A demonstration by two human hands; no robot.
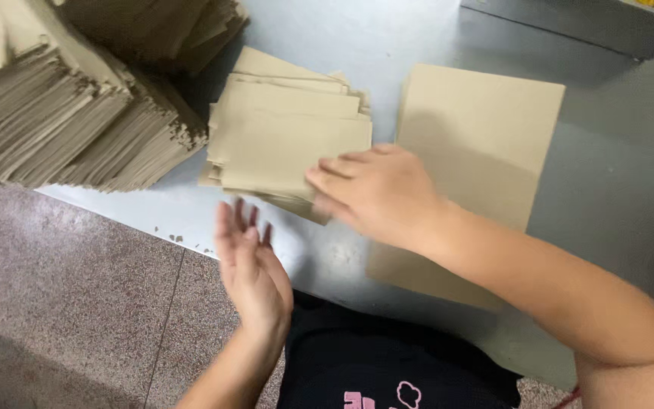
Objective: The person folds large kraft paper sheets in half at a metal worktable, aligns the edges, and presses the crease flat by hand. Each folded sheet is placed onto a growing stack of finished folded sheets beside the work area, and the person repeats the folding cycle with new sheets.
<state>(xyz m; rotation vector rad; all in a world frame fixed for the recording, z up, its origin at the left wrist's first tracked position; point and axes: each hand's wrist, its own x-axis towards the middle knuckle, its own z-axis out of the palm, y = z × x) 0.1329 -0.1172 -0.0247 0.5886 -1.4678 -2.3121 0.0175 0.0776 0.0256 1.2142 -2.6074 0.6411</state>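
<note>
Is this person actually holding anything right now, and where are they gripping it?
Nothing is gripped. The right hand rests flat on the small stack of tan sheets, at its near right corner. The left hand is open and empty.

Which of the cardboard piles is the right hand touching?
The right hand rests on the small fanned pile at the table's middle. The tall stacks lie to its left; the large flat sheet lies to its right.

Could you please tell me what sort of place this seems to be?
Probably a workshop or small factory for paper or cardboard goods. Tall stacks of cut cardboard sheets crowd a grey metal worktable, and the right hand rests on a small pile of sheets.
</note>
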